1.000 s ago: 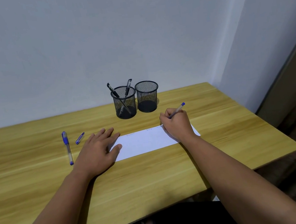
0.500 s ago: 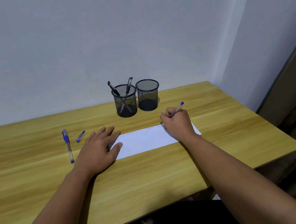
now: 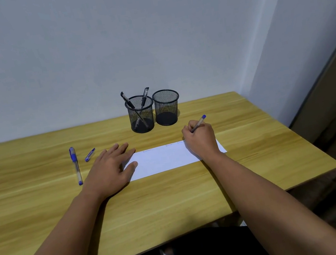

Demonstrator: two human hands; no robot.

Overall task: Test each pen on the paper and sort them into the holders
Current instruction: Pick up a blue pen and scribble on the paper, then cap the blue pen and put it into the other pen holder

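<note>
Nothing much shifts: right hand (image 3: 201,142) still grips the blue pen (image 3: 198,123) at the paper (image 3: 165,160)'s far right edge, left hand (image 3: 111,170) flat, relaxed, pinning its left end.

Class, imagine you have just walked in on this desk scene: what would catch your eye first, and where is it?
Two hands at a white paper strip mid-desk: the right hand grips a blue-tipped pen at its far right edge, the left hand lies flat on its left end. Behind stand two black mesh holders, the left holder with two pens, the right holder apparently empty.
</note>
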